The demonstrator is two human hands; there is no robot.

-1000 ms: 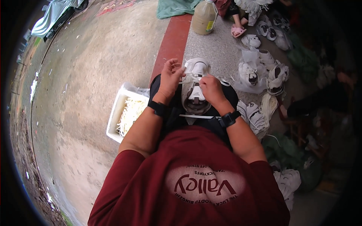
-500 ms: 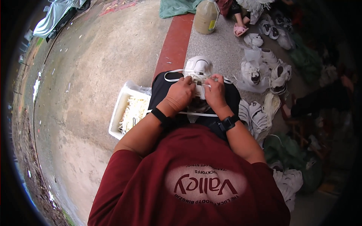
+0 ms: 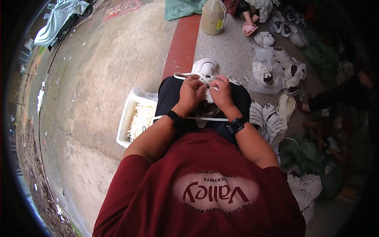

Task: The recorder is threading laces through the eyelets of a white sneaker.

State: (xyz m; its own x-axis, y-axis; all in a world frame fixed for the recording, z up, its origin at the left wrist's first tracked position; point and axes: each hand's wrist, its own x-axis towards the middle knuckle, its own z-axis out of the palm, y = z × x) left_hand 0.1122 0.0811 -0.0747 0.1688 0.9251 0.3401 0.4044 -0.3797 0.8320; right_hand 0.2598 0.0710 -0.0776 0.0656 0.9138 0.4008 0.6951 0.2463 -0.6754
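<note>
Left hand (image 3: 192, 94) nearer right hand (image 3: 221, 93); white shoe (image 3: 205, 67) beneath both.

Left hand (image 3: 192, 92) and right hand (image 3: 222, 93), close together over the white shoe (image 3: 206, 66), both pinching white lace (image 3: 182, 74)! Shoe's on the dark-trousered lap (image 3: 241, 98); leftward, a white box (image 3: 123, 125) of pale strands (image 3: 141, 117).

Out on the left I see rough, stained concrete (image 3: 98, 67) lying in soft daylight, with a strip of brown, littered soil (image 3: 29, 146) along its outer side. A red band (image 3: 181, 43) parts it from the speckled grey floor (image 3: 237, 43). Toward the right the light sinks, and some reddish-brown wooden furniture (image 3: 317, 130) stands in shadow, its shape unclear.
</note>
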